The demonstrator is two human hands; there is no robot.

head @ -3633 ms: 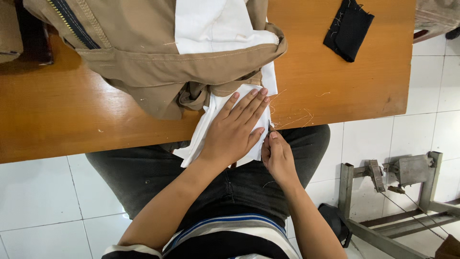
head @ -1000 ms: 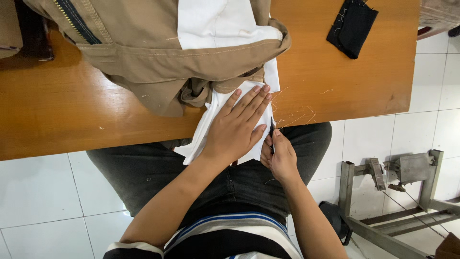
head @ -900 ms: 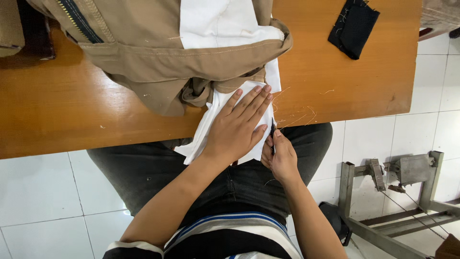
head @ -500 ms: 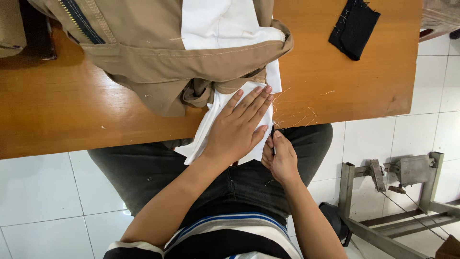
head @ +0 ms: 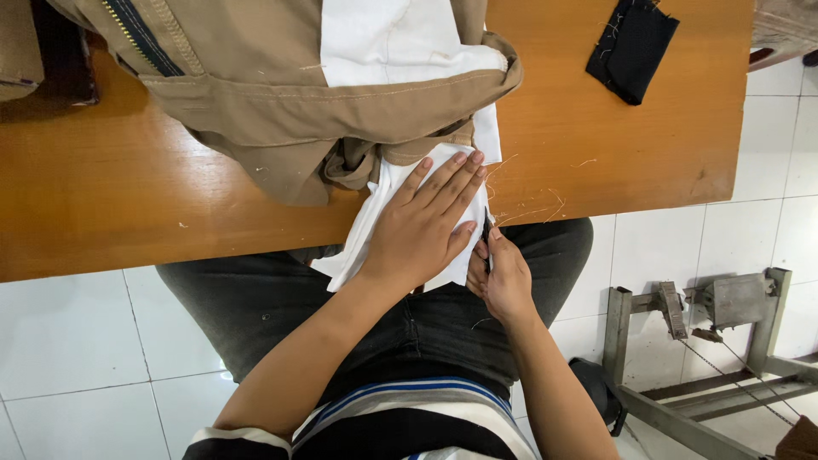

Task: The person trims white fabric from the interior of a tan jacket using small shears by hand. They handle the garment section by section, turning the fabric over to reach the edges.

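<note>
My left hand (head: 423, 223) lies flat, fingers spread, pressing a white cloth piece (head: 365, 234) that hangs over the near edge of the wooden table (head: 128, 213). A tan jacket (head: 281, 94) with a white lining and a zipper is heaped on the table just beyond it. My right hand (head: 503, 277) sits at the cloth's right edge, fingers pinched around a small dark tool (head: 486, 234) whose kind I cannot make out. Loose thread bits (head: 532, 209) lie on the wood beside it.
A black fabric scrap (head: 632, 47) lies at the table's far right. A grey metal frame with a pedal (head: 707, 315) stands on the white tiled floor to the right. A dark object (head: 64, 60) sits at the table's far left.
Almost nothing differs. My right hand has edged slightly along the cloth's right edge with the small tool; my left hand stays flat on the white cloth.
</note>
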